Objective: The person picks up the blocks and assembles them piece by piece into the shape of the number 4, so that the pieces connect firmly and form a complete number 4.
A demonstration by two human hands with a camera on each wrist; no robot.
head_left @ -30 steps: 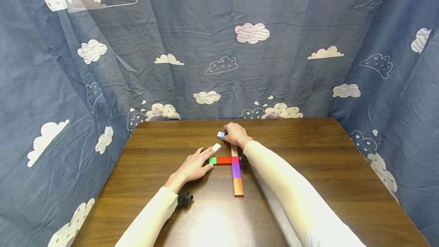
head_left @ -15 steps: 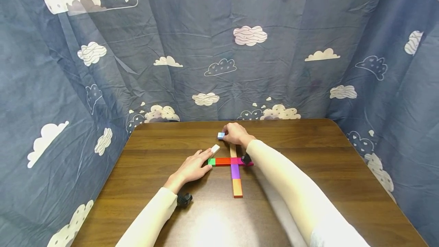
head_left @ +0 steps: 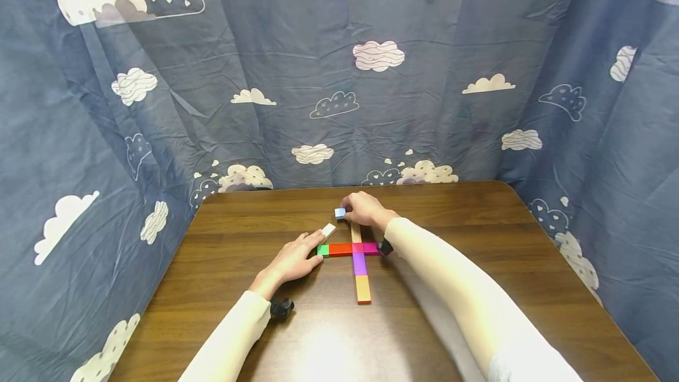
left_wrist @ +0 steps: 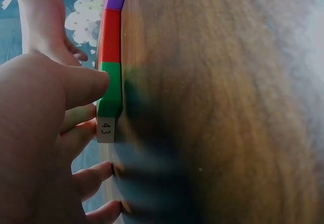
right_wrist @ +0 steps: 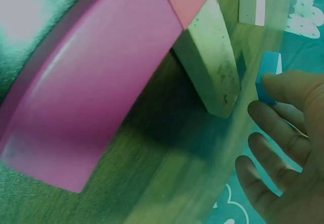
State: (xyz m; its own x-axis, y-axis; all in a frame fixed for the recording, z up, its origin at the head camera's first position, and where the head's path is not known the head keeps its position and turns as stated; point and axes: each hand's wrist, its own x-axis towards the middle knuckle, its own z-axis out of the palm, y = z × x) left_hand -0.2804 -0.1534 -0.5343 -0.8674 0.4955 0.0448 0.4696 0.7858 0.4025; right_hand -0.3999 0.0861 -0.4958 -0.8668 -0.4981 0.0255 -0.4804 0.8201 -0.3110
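Note:
My right hand (head_left: 366,208) pinches a small light blue block (head_left: 340,213) between thumb and fingertips, just beyond the tan block (head_left: 355,233). In the right wrist view, the thumb lies on the blue block (right_wrist: 268,77) while the other fingers spread loosely below. My left hand (head_left: 293,259) rests low with relaxed, fairly straight fingers. Its thumb touches the green block (left_wrist: 110,85), whose pale end is marked 43. The index fingertip lies at the white block (head_left: 329,230), which is angled away from the coloured row and partly covered by that hand.
The blocks form a cross: red (head_left: 340,250) after green, a pink centre, magenta (head_left: 371,249) to the right, a purple block (head_left: 359,264) and an orange block (head_left: 363,289) nearer me. The brown table (head_left: 451,211) ends at a cloud-patterned curtain (head_left: 318,111).
The head view has shifted slightly. My right hand keeps its pinch, and the blue block stands a little nearer the cross. The left hand stays almost in place.

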